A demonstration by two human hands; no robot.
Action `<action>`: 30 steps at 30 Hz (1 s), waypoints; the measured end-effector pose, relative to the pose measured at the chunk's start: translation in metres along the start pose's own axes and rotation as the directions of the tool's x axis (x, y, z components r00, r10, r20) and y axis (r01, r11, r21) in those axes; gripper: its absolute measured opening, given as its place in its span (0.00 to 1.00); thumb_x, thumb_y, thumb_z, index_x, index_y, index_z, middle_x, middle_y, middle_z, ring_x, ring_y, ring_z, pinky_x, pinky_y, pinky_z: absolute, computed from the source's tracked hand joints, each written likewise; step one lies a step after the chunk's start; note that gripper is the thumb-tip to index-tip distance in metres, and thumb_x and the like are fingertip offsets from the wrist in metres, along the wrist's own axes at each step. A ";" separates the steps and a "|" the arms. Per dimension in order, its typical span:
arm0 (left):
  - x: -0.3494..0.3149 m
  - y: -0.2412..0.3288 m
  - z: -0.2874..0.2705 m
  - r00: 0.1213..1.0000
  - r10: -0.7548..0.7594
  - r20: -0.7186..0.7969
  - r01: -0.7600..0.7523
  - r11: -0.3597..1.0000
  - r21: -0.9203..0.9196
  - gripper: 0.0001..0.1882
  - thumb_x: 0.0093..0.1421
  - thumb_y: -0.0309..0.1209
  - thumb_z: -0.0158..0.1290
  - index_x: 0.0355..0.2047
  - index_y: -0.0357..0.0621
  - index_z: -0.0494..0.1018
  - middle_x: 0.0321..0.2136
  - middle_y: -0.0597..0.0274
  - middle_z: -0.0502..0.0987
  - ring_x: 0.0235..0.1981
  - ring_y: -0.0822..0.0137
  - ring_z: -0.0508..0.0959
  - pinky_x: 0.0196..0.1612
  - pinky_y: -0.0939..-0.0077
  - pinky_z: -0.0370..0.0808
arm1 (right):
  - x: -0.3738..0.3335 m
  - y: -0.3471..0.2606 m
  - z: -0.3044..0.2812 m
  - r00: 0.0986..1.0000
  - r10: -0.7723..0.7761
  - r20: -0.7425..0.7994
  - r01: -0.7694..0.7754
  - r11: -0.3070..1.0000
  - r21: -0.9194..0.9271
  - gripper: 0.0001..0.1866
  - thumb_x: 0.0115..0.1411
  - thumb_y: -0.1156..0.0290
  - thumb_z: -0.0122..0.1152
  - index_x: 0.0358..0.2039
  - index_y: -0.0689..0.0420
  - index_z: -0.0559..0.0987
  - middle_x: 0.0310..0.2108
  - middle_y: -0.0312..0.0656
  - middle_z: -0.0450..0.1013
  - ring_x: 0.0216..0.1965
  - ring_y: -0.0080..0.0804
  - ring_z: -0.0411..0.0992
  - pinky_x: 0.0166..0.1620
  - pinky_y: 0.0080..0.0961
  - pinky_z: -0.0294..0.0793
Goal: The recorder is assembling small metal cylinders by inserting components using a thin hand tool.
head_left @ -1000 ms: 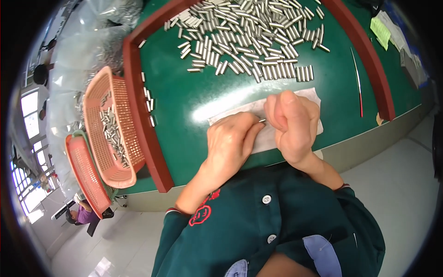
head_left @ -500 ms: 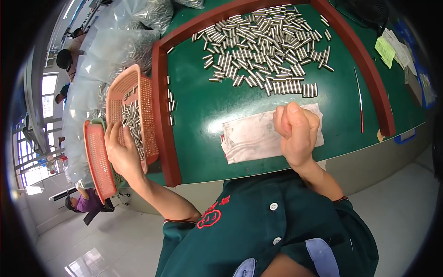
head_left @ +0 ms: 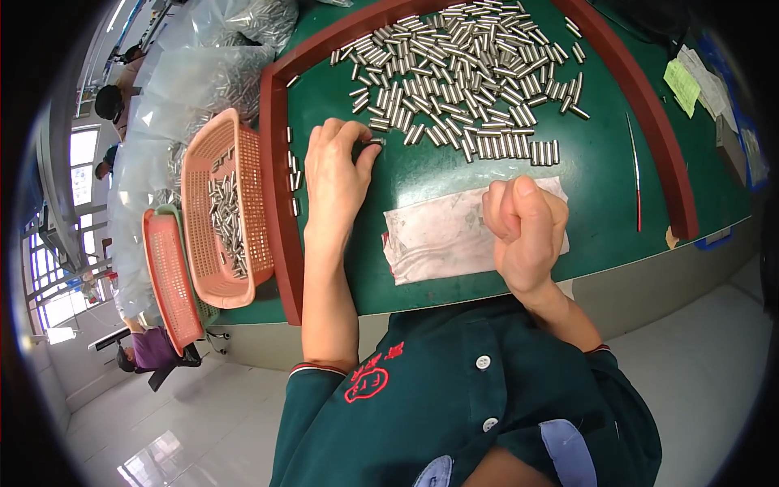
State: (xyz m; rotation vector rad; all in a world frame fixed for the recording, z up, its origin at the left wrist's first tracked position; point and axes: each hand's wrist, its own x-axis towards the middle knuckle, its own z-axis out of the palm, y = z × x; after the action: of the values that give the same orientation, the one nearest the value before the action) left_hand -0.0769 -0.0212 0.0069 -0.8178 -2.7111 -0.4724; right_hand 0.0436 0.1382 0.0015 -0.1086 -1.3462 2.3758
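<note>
My left hand (head_left: pixel 334 174) is over the green tabletop, at the left edge of a big spread of short, shiny metal pins (head_left: pixel 462 73). Its thumb and fingers close on a metal pin (head_left: pixel 376 142), of which only the end shows. My right hand (head_left: pixel 526 231) makes a fist with the thumb on top, above the right part of a folded, stained white cloth (head_left: pixel 442 235). Whatever the fist may hold is hidden. Between fist and heap, some pins (head_left: pixel 503 147) lie side by side in a neat row.
A red-brown wooden frame (head_left: pixel 277 203) borders the work area. Beyond its left side stand a pink basket (head_left: pixel 256 174) with pins, a red basket (head_left: pixel 172 276) and clear bags (head_left: pixel 203 81) of pins. To the right lies a thin red-handled tool (head_left: pixel 638 207). Several people are in the background.
My left hand has left the pink basket, crossed the frame to the right and come down beside the heap, pinching a pin. The right fist stays almost where it was.
</note>
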 end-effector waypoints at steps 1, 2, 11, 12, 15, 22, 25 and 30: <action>-0.002 0.001 0.000 0.999 -0.015 0.045 0.017 0.999 -0.028 0.06 0.42 0.23 0.56 0.22 0.37 0.70 0.22 0.57 0.69 0.28 0.58 0.68 0.32 0.68 0.65 | 0.000 0.000 -0.001 1.000 -0.002 0.001 0.002 1.000 0.008 0.21 0.59 0.70 0.35 0.08 0.55 0.54 0.08 0.30 0.48 0.11 0.17 0.43 0.17 0.20 0.42; -0.005 0.003 0.001 0.995 -0.030 0.091 0.035 0.998 -0.055 0.07 0.42 0.23 0.56 0.21 0.37 0.69 0.22 0.57 0.68 0.27 0.58 0.67 0.31 0.67 0.65 | 0.000 0.000 -0.002 1.000 0.006 -0.010 -0.006 1.000 0.004 0.21 0.59 0.70 0.35 0.08 0.55 0.54 0.08 0.30 0.48 0.11 0.17 0.43 0.17 0.20 0.42; -0.038 0.078 -0.002 0.945 0.158 0.287 -0.009 0.889 -0.459 0.06 0.44 0.22 0.54 0.21 0.38 0.66 0.22 0.57 0.65 0.25 0.56 0.65 0.29 0.67 0.63 | 0.008 -0.003 -0.003 0.999 0.032 -0.037 -0.030 0.998 0.053 0.22 0.60 0.68 0.33 0.08 0.54 0.53 0.07 0.31 0.48 0.11 0.18 0.42 0.16 0.19 0.42; -0.042 0.079 0.003 0.946 0.152 0.286 -0.013 0.900 -0.436 0.07 0.43 0.22 0.54 0.21 0.39 0.66 0.22 0.57 0.65 0.25 0.56 0.65 0.28 0.67 0.63 | 0.008 -0.004 -0.003 0.998 0.045 -0.036 -0.043 0.997 0.058 0.22 0.60 0.68 0.33 0.08 0.53 0.53 0.07 0.31 0.48 0.10 0.18 0.41 0.16 0.19 0.42; -0.047 0.079 0.008 0.958 0.111 0.266 0.022 0.891 -0.452 0.07 0.42 0.21 0.55 0.22 0.39 0.68 0.21 0.59 0.66 0.25 0.58 0.65 0.27 0.68 0.64 | 0.009 -0.003 -0.007 0.995 0.079 -0.056 -0.073 0.992 0.101 0.22 0.60 0.66 0.32 0.08 0.53 0.52 0.07 0.31 0.47 0.10 0.18 0.41 0.16 0.19 0.41; -0.052 0.079 0.012 0.972 0.076 0.221 0.033 0.892 -0.451 0.06 0.40 0.21 0.56 0.21 0.39 0.70 0.20 0.60 0.67 0.23 0.60 0.66 0.26 0.70 0.65 | 0.015 -0.010 -0.012 0.993 0.098 -0.065 -0.084 0.980 0.182 0.22 0.60 0.64 0.32 0.08 0.51 0.52 0.07 0.29 0.46 0.10 0.18 0.40 0.15 0.19 0.41; -0.051 0.079 0.012 0.974 0.084 0.209 0.022 0.888 -0.459 0.06 0.40 0.21 0.57 0.20 0.39 0.70 0.20 0.60 0.67 0.23 0.60 0.66 0.26 0.70 0.65 | 0.017 -0.010 -0.011 0.987 0.148 -0.069 -0.131 0.970 0.206 0.22 0.60 0.64 0.32 0.08 0.51 0.52 0.06 0.29 0.46 0.10 0.17 0.40 0.15 0.19 0.41; -0.051 0.078 0.013 0.975 0.078 0.209 0.031 0.880 -0.473 0.06 0.40 0.21 0.57 0.20 0.39 0.70 0.20 0.60 0.67 0.23 0.60 0.66 0.25 0.70 0.64 | 0.018 -0.009 -0.011 0.983 0.173 -0.058 -0.157 0.964 0.213 0.22 0.60 0.65 0.32 0.08 0.51 0.52 0.06 0.29 0.46 0.10 0.17 0.40 0.15 0.18 0.41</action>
State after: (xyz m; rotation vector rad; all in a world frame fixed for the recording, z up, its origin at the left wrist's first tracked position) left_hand 0.0063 0.0206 -0.0047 -1.0801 -2.8177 -1.1375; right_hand 0.0328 0.1575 0.0054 -0.2579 -1.0844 2.6073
